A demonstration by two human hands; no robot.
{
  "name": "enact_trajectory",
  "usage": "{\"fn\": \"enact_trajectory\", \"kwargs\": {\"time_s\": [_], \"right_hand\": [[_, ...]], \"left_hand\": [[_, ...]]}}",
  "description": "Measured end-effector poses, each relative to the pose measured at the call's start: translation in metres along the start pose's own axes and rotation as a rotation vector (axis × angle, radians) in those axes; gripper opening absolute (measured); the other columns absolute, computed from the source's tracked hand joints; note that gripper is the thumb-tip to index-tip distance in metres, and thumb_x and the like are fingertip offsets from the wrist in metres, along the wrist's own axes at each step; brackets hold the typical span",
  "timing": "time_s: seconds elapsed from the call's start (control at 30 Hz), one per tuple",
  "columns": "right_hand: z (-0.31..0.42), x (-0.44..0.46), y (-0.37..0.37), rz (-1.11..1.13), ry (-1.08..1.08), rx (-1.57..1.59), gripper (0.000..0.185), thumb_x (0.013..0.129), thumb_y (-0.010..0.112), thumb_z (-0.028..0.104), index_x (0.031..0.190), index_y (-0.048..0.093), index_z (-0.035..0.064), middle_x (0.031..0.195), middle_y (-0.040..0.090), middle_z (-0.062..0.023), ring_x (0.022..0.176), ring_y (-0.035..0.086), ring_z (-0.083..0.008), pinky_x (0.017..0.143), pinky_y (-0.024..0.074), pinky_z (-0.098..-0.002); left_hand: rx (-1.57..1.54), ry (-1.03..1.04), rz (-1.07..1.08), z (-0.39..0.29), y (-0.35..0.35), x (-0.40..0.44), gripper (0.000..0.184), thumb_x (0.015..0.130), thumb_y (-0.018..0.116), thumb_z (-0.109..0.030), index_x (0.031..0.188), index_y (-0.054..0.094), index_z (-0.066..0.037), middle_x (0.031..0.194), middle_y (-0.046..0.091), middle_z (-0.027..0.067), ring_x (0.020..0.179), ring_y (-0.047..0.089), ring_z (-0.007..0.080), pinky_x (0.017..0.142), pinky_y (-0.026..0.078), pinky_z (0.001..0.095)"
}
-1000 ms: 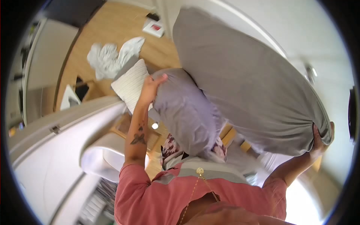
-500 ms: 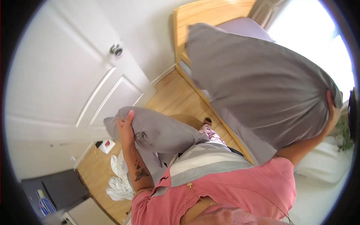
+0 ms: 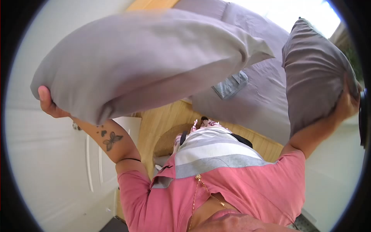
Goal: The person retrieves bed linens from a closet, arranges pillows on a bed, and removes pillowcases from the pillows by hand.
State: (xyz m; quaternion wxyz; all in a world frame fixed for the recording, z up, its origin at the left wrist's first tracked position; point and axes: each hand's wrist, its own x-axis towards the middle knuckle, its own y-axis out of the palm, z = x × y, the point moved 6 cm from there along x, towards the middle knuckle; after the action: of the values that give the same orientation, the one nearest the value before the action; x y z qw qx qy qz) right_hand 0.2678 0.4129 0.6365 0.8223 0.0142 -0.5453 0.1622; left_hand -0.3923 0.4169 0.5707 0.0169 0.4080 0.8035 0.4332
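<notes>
My left hand (image 3: pixel 53 103) grips one end of a plump grey pillow (image 3: pixel 131 58), thumb on top and fingers underneath. That pillow is held up and stretches across the upper left of the view, hiding part of the bed. On the right, my right hand (image 3: pixel 348 99) clutches the edge of a second, darker-looking grey pillow (image 3: pixel 315 73), which hangs raised and on end. Beyond both pillows lies a bed with a grey sheet (image 3: pixel 259 104). A small folded grey-blue cloth item (image 3: pixel 232 85) rests on that sheet, partly behind the left pillow.
A white door (image 3: pixel 92 158) stands at the left. Wooden flooring (image 3: pixel 160 116) and a round brown mat (image 3: pixel 164 141) lie by my feet. The bed's wooden headboard (image 3: pixel 148 4) shows at the top, and a bright window (image 3: pixel 270 13) is at the upper right.
The left pillow has swung up from near my waist to over the bed's edge. The right pillow has moved farther right and turned upright. My view has turned toward the bed, uncovering the folded item.
</notes>
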Motion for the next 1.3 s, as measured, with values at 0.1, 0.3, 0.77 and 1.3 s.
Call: {"fn": "enact_trajectory", "kwargs": {"time_s": [0.1,0.3,0.77,1.3], "right_hand": [[-0.007,-0.05,0.06,0.155,0.122,0.246,0.022,0.066,0.072,0.006,0.084,0.061,-0.0006,0.076,0.058,-0.0035,0.067,0.054,-0.0141,0.066,0.0442,-0.0235],[0.042,-0.206,0.233,0.568,0.008,0.159,0.022,0.067,0.061,0.006,0.089,0.06,0.0033,0.071,0.059,-0.0145,0.059,0.056,-0.023,0.058,0.045,-0.0335],[0.032,-0.365,0.242,0.944,0.315,0.122,0.017,0.081,0.056,0.017,0.094,0.061,0.0073,0.094,0.061,-0.0076,0.095,0.054,-0.0278,0.085,0.0398,-0.0398],[-0.577,-0.315,0.162,1.131,0.759,-1.267,0.04,0.085,0.047,0.028,0.116,0.054,0.0049,0.119,0.053,-0.0168,0.11,0.051,-0.0293,0.09,0.0396,-0.0417]], "left_hand": [[0.054,0.15,-0.381,0.056,0.002,0.01,0.055,0.069,0.057,-0.041,0.104,0.056,0.001,0.11,0.056,0.0146,0.097,0.054,0.0243,0.082,0.045,0.0354],[1.441,-0.269,0.435,0.234,-0.185,0.211,0.043,0.084,0.055,-0.024,0.116,0.046,0.003,0.107,0.054,0.013,0.101,0.05,0.0222,0.088,0.038,0.033],[0.954,-0.569,0.854,0.491,-0.064,-0.11,0.049,0.093,0.039,-0.033,0.129,0.036,0.0,0.135,0.031,0.02,0.125,0.031,0.0313,0.102,0.025,0.0373],[2.06,-1.315,0.138,0.537,-0.257,-0.228,0.065,0.089,0.029,-0.052,0.136,0.026,-0.008,0.139,0.029,0.0145,0.128,0.026,0.035,0.102,0.021,0.0492]]}}
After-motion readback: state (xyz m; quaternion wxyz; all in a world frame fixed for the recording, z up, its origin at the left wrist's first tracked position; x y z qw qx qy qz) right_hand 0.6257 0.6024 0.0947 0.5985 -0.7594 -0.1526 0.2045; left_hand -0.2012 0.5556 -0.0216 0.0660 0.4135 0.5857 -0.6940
